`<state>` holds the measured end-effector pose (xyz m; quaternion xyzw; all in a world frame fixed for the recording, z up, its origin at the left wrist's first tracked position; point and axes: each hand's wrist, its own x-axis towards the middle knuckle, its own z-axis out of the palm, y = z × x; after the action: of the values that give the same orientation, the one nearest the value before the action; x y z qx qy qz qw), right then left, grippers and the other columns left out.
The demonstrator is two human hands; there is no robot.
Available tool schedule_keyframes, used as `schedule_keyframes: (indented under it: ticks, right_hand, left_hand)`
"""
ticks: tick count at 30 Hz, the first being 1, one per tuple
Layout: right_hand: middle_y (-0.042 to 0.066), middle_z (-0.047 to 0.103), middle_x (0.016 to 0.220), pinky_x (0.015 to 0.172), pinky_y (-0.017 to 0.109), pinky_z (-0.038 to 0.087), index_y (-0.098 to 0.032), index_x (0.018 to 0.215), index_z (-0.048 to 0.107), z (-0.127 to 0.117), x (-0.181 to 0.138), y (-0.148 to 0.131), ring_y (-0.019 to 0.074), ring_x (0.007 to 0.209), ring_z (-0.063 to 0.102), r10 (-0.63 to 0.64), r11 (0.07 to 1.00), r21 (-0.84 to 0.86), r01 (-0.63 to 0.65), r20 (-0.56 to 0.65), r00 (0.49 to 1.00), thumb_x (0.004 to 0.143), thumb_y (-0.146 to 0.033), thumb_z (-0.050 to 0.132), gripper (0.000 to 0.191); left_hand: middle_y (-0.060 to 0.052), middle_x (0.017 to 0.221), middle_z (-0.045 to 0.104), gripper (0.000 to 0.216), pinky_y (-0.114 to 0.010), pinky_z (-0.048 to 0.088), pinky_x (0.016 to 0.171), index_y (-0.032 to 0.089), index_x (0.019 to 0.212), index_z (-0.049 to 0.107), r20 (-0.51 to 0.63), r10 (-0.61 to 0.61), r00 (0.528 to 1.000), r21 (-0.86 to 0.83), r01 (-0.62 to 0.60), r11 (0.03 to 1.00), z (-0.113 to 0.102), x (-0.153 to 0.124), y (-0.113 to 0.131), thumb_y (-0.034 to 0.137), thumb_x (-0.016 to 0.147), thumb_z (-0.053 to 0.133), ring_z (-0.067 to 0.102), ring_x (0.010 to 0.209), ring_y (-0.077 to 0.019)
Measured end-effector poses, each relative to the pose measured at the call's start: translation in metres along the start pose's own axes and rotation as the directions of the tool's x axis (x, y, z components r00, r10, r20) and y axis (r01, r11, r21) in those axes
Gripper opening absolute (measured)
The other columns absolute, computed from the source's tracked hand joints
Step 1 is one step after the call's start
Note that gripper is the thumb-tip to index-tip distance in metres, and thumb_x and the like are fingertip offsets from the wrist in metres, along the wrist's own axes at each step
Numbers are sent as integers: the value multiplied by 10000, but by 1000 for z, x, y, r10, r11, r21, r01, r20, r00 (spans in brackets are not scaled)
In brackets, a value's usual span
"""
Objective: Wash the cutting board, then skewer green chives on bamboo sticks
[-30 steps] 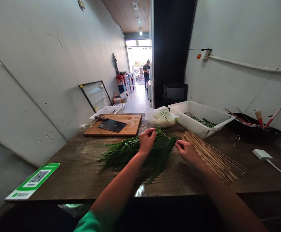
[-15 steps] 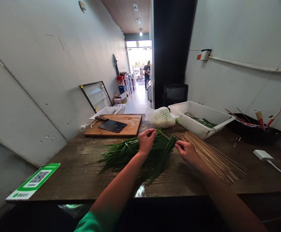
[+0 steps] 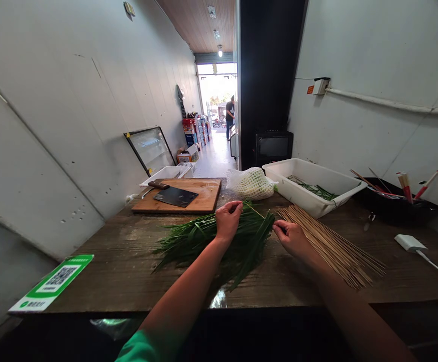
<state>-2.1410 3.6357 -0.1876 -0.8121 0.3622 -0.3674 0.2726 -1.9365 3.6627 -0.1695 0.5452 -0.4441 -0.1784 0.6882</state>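
Note:
My left hand (image 3: 228, 220) is closed in a pinch on one end of a thin bamboo skewer (image 3: 255, 210). The skewer slants down to the right, to the gathered ends of several long green chive leaves (image 3: 254, 251). Those ends are pinched between the thumb and fingers of my right hand (image 3: 290, 237), and the leaves hang down onto the table. Beneath and behind my left hand spreads a loose pile of chives (image 3: 189, 235). A fan of bamboo skewers (image 3: 332, 244) lies just right of my right hand, partly behind that forearm.
A cleaver (image 3: 176, 195) rests on a wooden cutting board (image 3: 209, 193) at the back left. Behind the chives are a net-wrapped vegetable (image 3: 251, 183) and a white bin (image 3: 317, 203) with some green leaves. Farther right stand a black tray (image 3: 396, 211) and a white adapter (image 3: 410, 242).
My hands, the skewer and the chives stay almost still. Far off by the doorway, a person has shifted slightly to the right.

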Motion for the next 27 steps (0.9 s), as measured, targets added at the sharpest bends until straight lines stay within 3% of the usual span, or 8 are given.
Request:
schedule_keyframes:
  ticks: [27]
  right_hand:
    - [-3, 542, 576, 541, 254, 330, -194, 670, 599, 0, -1, -3, 134, 548, 474, 1, 1000, -13, -1, 1, 1000, 844, -390, 442, 306]
  left_hand:
    - [-4, 635, 669, 182, -246, 441, 609, 166, 790, 733, 6, -2, 1000, 13, 2, 1000, 0, -1, 2, 323, 717, 677, 582, 599, -128]
